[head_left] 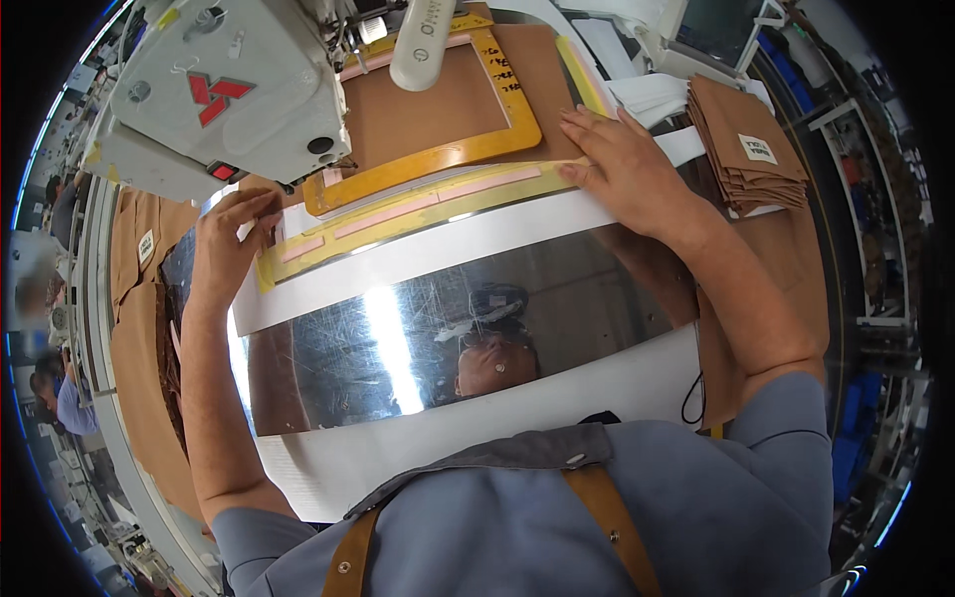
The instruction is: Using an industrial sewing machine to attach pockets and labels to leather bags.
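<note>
A sewing template (438,203) with yellow tape and pink strips along its near edge lies under the head of an industrial sewing machine (214,109). Brown fabric (423,104) shows inside a yellow frame (525,121) on top of it. At the template's left end is my left hand (231,234), its fingers bent and apart from the thumb, the tips partly hidden beside the machine head. My right hand (632,174) lies with spread fingers on the right end, the thumb at the near corner and the fingertips by the yellow-taped side edge.
Stacked brown fabric pieces (746,144) with a white label sit at the right. More brown pieces (144,328) hang at the left. A shiny metal plate (477,333) lies between me and the template. A screen (721,30) stands at the back right.
</note>
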`<act>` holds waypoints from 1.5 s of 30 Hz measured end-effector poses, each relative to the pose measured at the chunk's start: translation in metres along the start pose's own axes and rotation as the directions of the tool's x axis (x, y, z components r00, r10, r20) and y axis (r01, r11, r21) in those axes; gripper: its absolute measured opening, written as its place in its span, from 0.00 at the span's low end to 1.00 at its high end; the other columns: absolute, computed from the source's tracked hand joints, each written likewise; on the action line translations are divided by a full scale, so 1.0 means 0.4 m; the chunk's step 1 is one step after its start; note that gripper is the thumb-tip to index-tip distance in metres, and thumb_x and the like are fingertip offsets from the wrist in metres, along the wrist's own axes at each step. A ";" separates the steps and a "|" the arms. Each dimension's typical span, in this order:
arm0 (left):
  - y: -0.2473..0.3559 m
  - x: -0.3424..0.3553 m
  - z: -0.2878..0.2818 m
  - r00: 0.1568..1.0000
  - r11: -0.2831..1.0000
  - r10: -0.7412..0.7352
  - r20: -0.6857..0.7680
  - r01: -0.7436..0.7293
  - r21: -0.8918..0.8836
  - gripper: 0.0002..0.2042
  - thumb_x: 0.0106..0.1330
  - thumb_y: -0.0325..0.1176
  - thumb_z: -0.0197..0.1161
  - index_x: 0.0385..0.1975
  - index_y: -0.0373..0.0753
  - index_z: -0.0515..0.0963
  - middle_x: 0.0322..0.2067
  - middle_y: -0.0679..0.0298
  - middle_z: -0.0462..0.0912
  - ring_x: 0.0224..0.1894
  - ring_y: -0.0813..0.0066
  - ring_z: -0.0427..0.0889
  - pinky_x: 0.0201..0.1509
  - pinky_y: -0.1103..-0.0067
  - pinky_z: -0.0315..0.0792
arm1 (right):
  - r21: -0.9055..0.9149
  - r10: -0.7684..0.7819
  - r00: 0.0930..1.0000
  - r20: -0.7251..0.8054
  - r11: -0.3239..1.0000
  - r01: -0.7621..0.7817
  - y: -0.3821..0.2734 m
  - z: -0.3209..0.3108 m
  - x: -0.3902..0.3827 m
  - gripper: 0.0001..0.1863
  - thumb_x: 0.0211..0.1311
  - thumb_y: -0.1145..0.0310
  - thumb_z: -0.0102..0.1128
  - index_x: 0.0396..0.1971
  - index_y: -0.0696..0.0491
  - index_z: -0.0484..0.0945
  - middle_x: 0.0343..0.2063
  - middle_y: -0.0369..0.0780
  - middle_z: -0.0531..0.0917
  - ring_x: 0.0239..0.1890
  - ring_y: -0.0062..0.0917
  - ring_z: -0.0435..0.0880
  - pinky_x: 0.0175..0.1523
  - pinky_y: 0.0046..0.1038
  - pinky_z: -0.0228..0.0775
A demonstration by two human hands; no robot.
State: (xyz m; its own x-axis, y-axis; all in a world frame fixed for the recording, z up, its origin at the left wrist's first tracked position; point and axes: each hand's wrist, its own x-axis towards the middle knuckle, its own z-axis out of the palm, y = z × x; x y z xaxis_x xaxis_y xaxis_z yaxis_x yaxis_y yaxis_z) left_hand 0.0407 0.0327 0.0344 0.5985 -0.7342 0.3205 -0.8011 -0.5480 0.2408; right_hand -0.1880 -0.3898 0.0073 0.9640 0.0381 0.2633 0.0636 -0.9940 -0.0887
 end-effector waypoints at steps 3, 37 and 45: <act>0.022 0.005 0.003 0.999 0.999 -0.032 0.025 0.032 -0.017 0.10 0.62 0.25 0.69 0.43 0.33 0.87 0.44 0.57 0.88 0.41 0.59 0.88 0.47 0.70 0.81 | -0.162 -0.012 1.000 0.011 0.987 0.014 0.016 0.002 -0.011 0.32 0.77 0.43 0.45 0.65 0.53 0.75 0.69 0.40 0.73 0.77 0.33 0.61 0.81 0.50 0.41; 0.152 -0.086 0.039 0.994 0.997 -0.082 -0.072 0.082 -0.009 0.12 0.65 0.28 0.70 0.47 0.34 0.87 0.51 0.57 0.88 0.52 0.62 0.88 0.55 0.70 0.81 | 0.249 0.539 0.840 0.064 0.806 -0.536 0.095 -0.024 0.054 0.16 0.62 0.55 0.66 0.26 0.53 0.84 0.24 0.40 0.86 0.34 0.35 0.87 0.42 0.38 0.77; 0.168 -0.123 0.052 0.995 0.974 -0.097 0.017 0.091 0.209 0.23 0.68 0.41 0.68 0.58 0.33 0.81 0.60 0.54 0.82 0.67 0.57 0.77 0.76 0.61 0.63 | 0.237 0.527 0.850 0.013 0.824 -0.515 0.098 -0.013 0.046 0.22 0.63 0.47 0.69 0.42 0.51 0.81 0.27 0.41 0.86 0.35 0.34 0.88 0.41 0.38 0.77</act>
State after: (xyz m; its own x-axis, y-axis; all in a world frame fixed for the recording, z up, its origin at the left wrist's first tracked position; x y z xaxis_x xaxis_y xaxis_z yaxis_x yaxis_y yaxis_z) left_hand -0.0426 0.0238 0.0157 0.6730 -0.6847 0.2798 -0.7258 -0.6841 0.0719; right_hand -0.1691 -0.4285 0.0136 0.8558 -0.4903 0.1649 -0.3826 -0.8145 -0.4361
